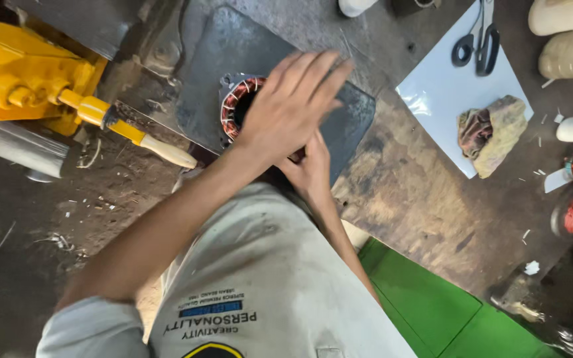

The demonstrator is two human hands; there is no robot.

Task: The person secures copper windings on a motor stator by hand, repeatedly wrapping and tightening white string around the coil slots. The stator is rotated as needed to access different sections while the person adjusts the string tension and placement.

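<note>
Left hand (pixel 291 109) lies flat with fingers apart over the wire-wound ring (pixel 239 106), and right hand (pixel 311 167) at five o'clock hides its fingers, so I cannot tell.

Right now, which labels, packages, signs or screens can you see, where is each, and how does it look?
Printed patch: on the person's grey shirt, bottom centre; dark lettering with a blue bar.
Round emblem: below it at the frame edge; black and yellow, cut off.
No packages, signs or screens in view.
</note>
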